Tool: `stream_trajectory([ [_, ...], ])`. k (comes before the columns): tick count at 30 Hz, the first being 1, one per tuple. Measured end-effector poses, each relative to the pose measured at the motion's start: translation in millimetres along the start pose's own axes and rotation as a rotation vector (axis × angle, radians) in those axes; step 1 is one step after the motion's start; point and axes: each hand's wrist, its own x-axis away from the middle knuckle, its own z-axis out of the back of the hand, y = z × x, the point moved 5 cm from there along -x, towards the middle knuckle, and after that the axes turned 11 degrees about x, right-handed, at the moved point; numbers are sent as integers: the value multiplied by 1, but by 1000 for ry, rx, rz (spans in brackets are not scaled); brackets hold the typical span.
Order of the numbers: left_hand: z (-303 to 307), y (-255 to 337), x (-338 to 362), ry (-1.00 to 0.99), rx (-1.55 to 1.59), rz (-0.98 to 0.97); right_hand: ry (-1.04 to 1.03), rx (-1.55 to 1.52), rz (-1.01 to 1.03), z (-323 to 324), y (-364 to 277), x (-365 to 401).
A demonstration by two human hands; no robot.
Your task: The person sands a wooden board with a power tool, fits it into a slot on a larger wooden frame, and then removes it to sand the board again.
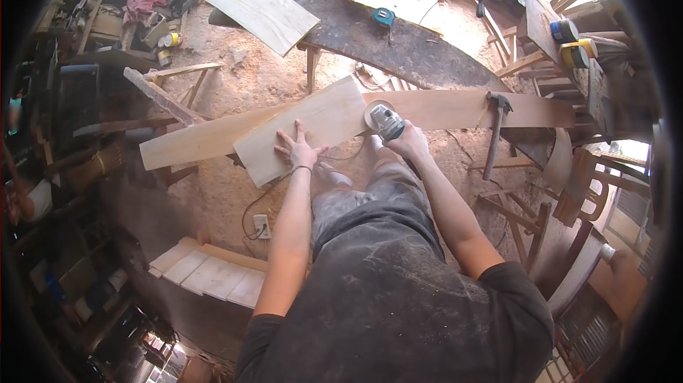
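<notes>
My left hand [300, 153] lies flat with fingers spread on a pale wooden board [324, 116]. That board rests at a slant across a long wooden plank [445, 109]. In my right hand [410, 142] is an angle grinder [388, 122], my fingers wrapped round its body. The grinder's round disc [370, 114] is right at the board's right end, over the plank. A claw hammer [496, 134] lies across the plank further right, its handle hanging past the near edge.
Beyond the plank, a dark bench board [398, 45] carries a teal tape measure [383, 17] and another pale board [263, 11]. A power outlet [262, 226] with a cord lies on the dusty floor. Several short boards [206, 273] lie at lower left. Cans [564, 30] stand far right.
</notes>
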Motion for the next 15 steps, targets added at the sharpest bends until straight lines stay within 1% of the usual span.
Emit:
stream_trajectory([
  [2,-1,-2,-1,13,-4,-5,-4,-18,21,12,-3,2],
  [6,-2,-2,-3,15,-29,2,-42,117,122,7,0,0],
  [8,-2,0,1,4,-29,7,-60,202,161,7,-9,-4],
  [9,1,2,2,12,-25,17,-129,225,121,9,-12,-11],
  [11,-8,-6,-3,63,-82,-21,-58,176,144,11,-10,-24],
  [12,-34,-26,-25,96,-209,-98,-23,128,207,25,-22,-21],
  [13,-17,-10,-9,85,-158,-3,-38,128,205,31,-32,-26],
  [14,-21,-15,-13,81,-51,2,-63,160,198,22,-31,-43],
  [15,-23,-16,-15,35,1,52,-41,230,250,24,-41,-48],
])
